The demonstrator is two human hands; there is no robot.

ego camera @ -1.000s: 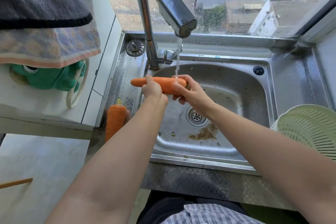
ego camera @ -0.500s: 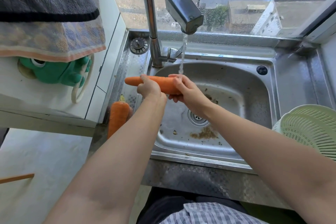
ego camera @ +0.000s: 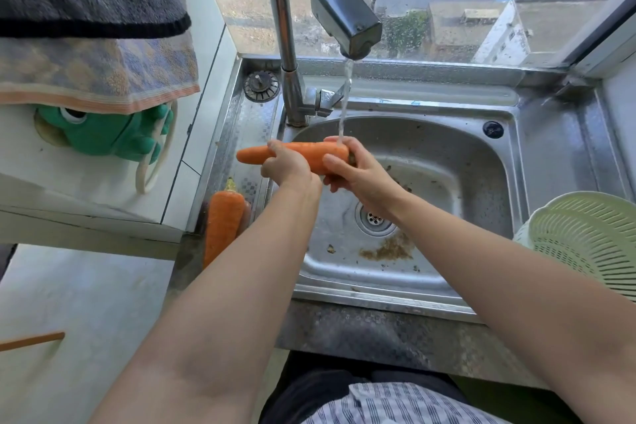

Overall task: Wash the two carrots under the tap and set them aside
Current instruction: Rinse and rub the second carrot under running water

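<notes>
One orange carrot point(ego camera: 309, 155) lies level over the left of the steel sink point(ego camera: 447, 293), its thick end under the thin stream from the tap point(ego camera: 344, 14). My left hand point(ego camera: 290, 167) grips its middle from below, the narrow tip sticking out to the left. My right hand point(ego camera: 354, 169) wraps around the thick end, where the water lands. The second carrot point(ego camera: 222, 224) rests on the drainboard left of the basin, pointing away from me, partly hidden by my left forearm.
A pale green colander point(ego camera: 585, 244) sits at the right edge of the sink. Towels point(ego camera: 93, 45) hang at the upper left above a green frog-shaped holder point(ego camera: 103, 134). A sink plug point(ego camera: 261, 86) lies behind the tap. Brown grit sits near the drain point(ego camera: 375, 218).
Both hands keep hold of the carrot under the stream. My right hand has slid toward the thick end, and the view has shifted slightly.
</notes>
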